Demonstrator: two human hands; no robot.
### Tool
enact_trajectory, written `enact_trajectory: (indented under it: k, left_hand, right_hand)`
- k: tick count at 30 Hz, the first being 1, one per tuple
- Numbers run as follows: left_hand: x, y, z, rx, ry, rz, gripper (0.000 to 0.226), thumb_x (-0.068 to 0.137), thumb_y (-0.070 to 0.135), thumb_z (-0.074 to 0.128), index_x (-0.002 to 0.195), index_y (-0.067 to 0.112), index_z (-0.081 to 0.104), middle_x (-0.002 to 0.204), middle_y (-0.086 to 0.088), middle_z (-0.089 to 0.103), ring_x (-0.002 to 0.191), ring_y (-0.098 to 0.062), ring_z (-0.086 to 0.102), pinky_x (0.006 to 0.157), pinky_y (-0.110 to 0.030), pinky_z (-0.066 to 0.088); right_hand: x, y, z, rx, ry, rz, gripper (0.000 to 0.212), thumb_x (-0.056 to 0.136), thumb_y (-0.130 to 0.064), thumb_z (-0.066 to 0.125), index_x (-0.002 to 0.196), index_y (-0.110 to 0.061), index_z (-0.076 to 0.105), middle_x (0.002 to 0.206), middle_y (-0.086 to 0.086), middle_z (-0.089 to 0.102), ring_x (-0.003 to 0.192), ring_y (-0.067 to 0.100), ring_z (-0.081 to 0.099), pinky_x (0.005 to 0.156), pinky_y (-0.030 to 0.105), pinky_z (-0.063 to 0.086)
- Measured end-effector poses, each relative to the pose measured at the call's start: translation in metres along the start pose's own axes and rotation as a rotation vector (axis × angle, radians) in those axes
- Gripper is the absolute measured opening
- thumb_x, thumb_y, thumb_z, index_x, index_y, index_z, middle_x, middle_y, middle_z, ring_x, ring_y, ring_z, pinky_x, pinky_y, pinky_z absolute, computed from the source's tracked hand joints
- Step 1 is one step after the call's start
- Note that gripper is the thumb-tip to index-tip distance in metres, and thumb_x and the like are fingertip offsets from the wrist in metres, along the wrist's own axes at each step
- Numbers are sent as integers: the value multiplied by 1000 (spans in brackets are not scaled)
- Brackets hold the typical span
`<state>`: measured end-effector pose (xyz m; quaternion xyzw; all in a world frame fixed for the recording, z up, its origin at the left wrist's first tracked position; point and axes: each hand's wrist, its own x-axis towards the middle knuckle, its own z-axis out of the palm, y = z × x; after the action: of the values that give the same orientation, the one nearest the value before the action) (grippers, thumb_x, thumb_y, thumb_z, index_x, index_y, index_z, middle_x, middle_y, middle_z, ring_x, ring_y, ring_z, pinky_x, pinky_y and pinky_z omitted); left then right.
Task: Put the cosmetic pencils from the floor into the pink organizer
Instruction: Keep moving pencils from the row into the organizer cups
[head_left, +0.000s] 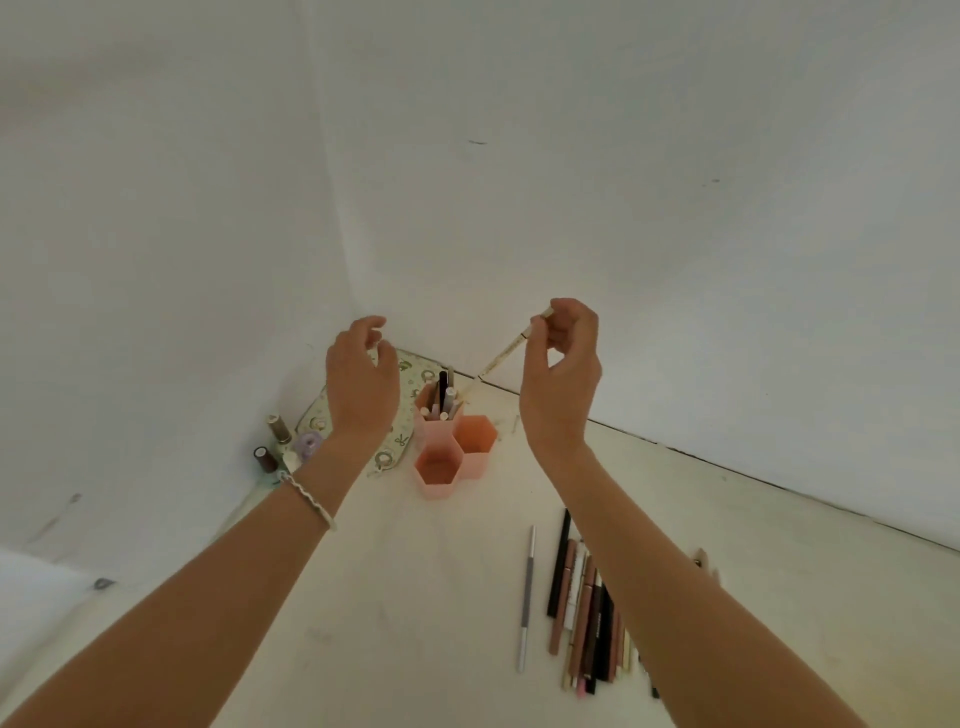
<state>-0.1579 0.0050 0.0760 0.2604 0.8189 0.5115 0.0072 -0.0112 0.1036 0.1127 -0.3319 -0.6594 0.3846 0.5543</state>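
The pink organizer (449, 480) stands on the floor in the wall corner, three hexagon cups joined together. Several pencils stand in its far cup; the two nearer cups look empty. My right hand (563, 374) pinches the top end of a cream pencil (501, 358), whose lower tip slants down-left into the far cup's mouth. My left hand (361, 379) hovers left of the organizer, fingers curled apart, holding nothing. A pile of cosmetic pencils (584, 608) lies on the floor at lower right, partly hidden by my right forearm. A single silver pencil (527, 597) lies left of it.
A patterned cloth pouch (410, 415) lies behind the organizer under my left hand. Small bottles (278, 431) and a lilac item (309, 444) stand by the left wall. White walls close the corner behind.
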Motion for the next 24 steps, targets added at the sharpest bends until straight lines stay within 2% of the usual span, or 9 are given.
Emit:
enact_trajectory:
  k: [3,5,9,12,15,17,19,22,24]
  left_hand:
    - [3,8,-12,-90,17,15,30,96,10,44,122,18,57,113,-1,60,97,-11,57,83,-25,50]
    - [3,13,-17,-123,13,35,30,95,8,45,121,19,57,112,0,60,90,-6,57,73,-12,45]
    - [-11,24,-13,-174,-32,39,34,91,4,48,117,24,58,107,4,61,86,-1,58,71,-16,47]
    - [-31,33,-1,-181,-95,50,35,87,4,49,112,28,58,101,9,61,84,-2,58,72,-23,51]
    - [-63,39,16,-158,-162,107,25,88,9,52,102,30,57,89,18,60,77,1,60,67,-14,48]
    - [-93,37,32,-72,-304,148,20,88,15,55,99,31,56,84,19,57,74,0,61,64,-14,50]
    - [-122,31,54,115,-522,145,17,88,17,57,102,26,56,84,15,58,73,-3,61,67,-21,54]
    - [-154,19,84,469,-831,62,30,92,25,53,120,15,50,106,-2,64,99,-21,63,86,-35,53]
    - [-170,10,99,638,-917,19,49,95,33,53,135,9,39,125,-9,57,114,-27,58,93,-36,48]
  right_hand:
    - [-10,10,15,-88,-126,-27,20,97,-13,53,109,-28,50,89,-14,60,83,4,60,77,20,50]
    - [-20,23,20,-168,-238,-11,15,98,-12,52,107,-23,51,90,-7,62,83,10,61,78,28,52]
    - [-39,46,20,-398,-510,-40,11,95,-9,53,101,-13,63,97,0,66,91,18,61,82,34,51]
    - [-40,47,7,-390,-437,-57,16,93,-7,55,102,-9,68,100,1,68,93,16,61,85,30,50]
    - [-28,43,-15,-353,-299,-29,19,92,-9,55,108,-12,65,95,-4,67,84,11,60,78,20,48]
    - [-20,45,-34,-362,-282,25,22,93,-9,52,111,-15,62,94,-8,66,83,8,60,76,13,45]
    - [-15,50,-54,-358,-268,103,24,93,-9,49,111,-18,62,92,-9,66,81,8,61,74,15,47]
    - [-17,60,-79,-390,-268,178,20,95,-10,48,105,-20,62,77,-5,65,61,6,55,63,21,48]
    - [-20,68,-93,-438,-316,219,20,95,-10,48,102,-22,62,69,-5,62,52,5,49,57,20,44]
